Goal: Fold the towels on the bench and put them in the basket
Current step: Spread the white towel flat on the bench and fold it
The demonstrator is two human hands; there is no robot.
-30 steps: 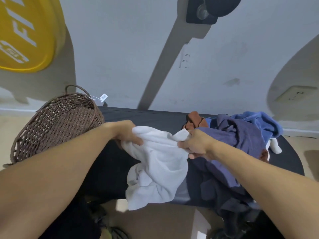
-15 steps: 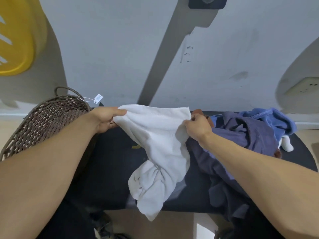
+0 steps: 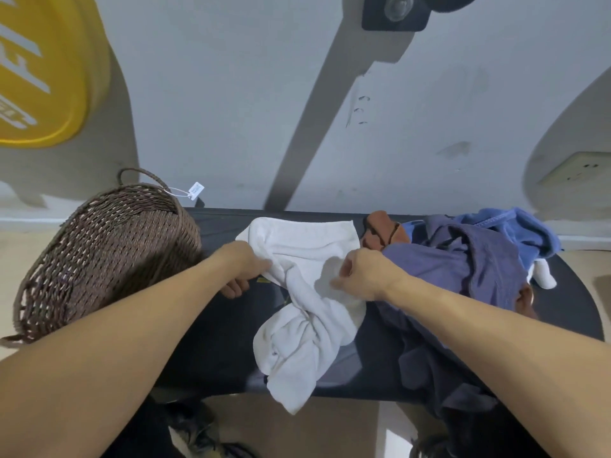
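We've got left hand and right hand each pinching white towel, far edge flat on desk for folding; basket waits left.

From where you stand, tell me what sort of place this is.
Probably a gym or fitness room: a black padded bench against the wall, a round yellow plate with white lettering like a weight plate, and a pile of used towels.
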